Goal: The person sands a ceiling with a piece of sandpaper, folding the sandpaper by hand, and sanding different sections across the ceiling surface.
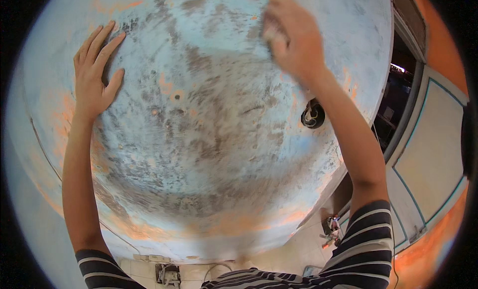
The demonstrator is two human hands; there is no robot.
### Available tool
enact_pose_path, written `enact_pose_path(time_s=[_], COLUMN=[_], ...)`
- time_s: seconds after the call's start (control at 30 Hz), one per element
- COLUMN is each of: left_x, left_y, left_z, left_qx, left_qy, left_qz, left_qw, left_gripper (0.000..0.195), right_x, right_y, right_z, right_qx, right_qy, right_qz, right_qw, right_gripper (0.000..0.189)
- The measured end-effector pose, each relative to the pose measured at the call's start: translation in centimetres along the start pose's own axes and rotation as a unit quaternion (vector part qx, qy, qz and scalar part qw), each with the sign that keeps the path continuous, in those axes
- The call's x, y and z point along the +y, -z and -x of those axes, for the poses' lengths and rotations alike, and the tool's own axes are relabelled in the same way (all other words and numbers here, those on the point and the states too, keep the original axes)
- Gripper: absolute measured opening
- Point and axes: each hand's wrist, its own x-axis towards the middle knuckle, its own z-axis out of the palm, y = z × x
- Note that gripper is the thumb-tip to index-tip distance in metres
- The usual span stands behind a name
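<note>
A wall (224, 102) with worn blue paint, orange patches and grey-brown scraped areas fills most of the view. My left hand (95, 67) lies on it at the upper left, fingers spread and nothing in it. At the upper right my right hand (297, 39) is blurred, its fingers curled against the wall. Something pale seems to be in its fingers, but blur hides what it is. Below my right hand is a round black recess (313, 114) with wires in it.
On the right stand a doorway (397, 87) and a panelled door (429, 147) with blue edging. A cable (43, 147) runs down the wall at the left. Below, an electrical box (168, 274) and small items (331, 229) are near the tiled floor (278, 261).
</note>
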Motion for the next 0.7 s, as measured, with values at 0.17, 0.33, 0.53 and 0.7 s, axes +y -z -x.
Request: enact_pose_path(time_s=[0.17, 0.33, 0.53, 0.7], left_x=[0.9, 0.9, 2.2, 4.5], left_y=[0.3, 0.8, -0.3, -1.3], left_z=[-0.5, -0.6, -0.7, -0.8], left_qx=[0.002, -0.040, -0.007, 0.014], left_qy=[-0.005, -0.004, 0.033, 0.057], left_qz=[-0.001, -0.029, -0.026, -0.032], left_qw=[1.000, 0.999, 0.999, 0.998], left_gripper=[0.063, 0.069, 0.064, 0.064], right_x=[2.5, 3.0, 2.8, 2.4], right_y=[0.8, -0.2, 0.3, 0.0], right_z=[-0.8, 1.1, 0.0, -0.8], right_qx=[-0.013, -0.002, -0.020, -0.001], right_qy=[-0.030, 0.071, -0.019, -0.013], right_qz=[-0.084, -0.127, -0.100, -0.065], right_qw=[0.996, 0.989, 0.995, 0.998], right_gripper=[0.030, 0.040, 0.032, 0.032])
